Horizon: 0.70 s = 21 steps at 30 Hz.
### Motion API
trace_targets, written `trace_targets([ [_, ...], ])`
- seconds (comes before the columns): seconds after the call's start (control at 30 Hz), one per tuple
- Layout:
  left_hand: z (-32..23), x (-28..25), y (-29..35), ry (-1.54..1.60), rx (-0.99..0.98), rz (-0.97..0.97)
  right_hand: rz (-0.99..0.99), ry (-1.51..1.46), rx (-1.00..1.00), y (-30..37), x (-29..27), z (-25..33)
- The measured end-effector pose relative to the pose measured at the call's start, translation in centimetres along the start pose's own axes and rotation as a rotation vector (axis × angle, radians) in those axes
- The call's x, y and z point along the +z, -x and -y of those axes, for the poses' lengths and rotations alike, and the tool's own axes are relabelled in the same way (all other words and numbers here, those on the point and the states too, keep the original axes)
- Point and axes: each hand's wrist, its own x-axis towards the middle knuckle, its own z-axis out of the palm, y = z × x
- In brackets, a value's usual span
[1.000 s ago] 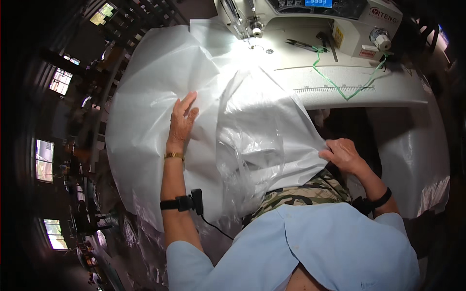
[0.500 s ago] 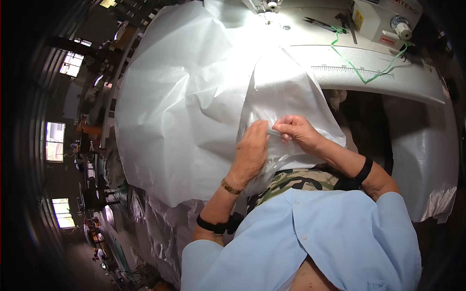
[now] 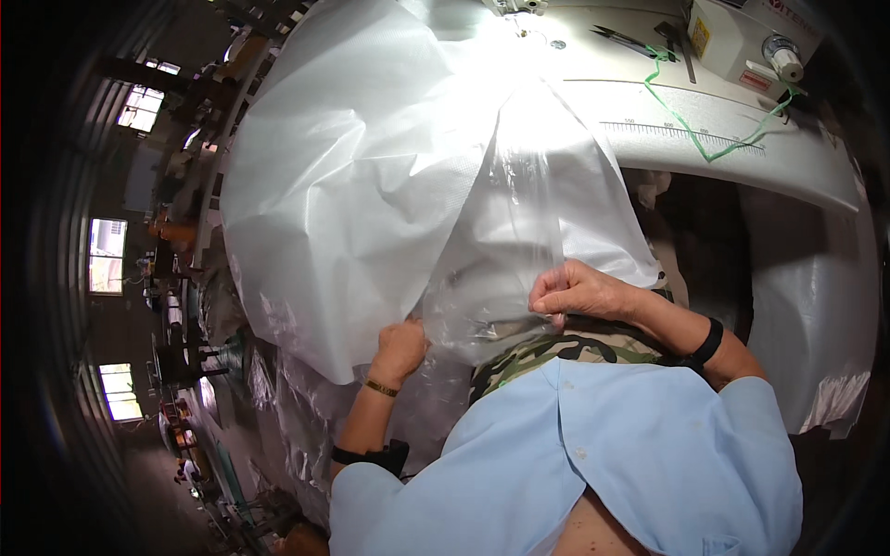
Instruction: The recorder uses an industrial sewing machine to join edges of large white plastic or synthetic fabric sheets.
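Observation:
A large white plastic sheet [image 3: 324,204] drapes from the sewing machine bed down toward my lap. Over its middle hangs a thin, clear plastic film [image 3: 496,283], stretched between my two hands. My right hand [image 3: 586,291] pinches the film's right edge between thumb and fingers, just above my camouflage trousers. Lower and to the left, my left hand [image 3: 400,350] is closed at the film's left side, close to the border of the white sheet. Its fingertips are partly hidden, so whether it also grips the sheet I cannot tell.
At the top, a brightly lit sewing machine foot [image 3: 519,7] stands over the pale bed with a ruler scale [image 3: 681,132]. Dark snips [image 3: 623,41], a green cord [image 3: 681,120] and a machine housing [image 3: 751,46] are at upper right. More white sheeting [image 3: 811,306] hangs at right.
My hands were close together over the sheet; now they are apart. The left moved down and left, the right slightly down, and the clear film is spread out between them.

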Motion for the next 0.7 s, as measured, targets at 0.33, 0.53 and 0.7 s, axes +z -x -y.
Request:
trace_targets([
  [0.33,-10.3,-10.2,-2.7,0.414,0.198,-0.968,-0.100,-0.051,-0.025,0.4,0.0,-0.2],
  [0.53,-7.9,-6.3,-6.4,0.148,0.038,-0.926,-0.129,-0.059,-0.088,0.8,-0.3,-0.8],
  [0.7,-5.6,-5.1,-5.4,0.157,0.015,-0.964,-0.089,-0.092,-0.063,0.0,-0.3,-1.4],
])
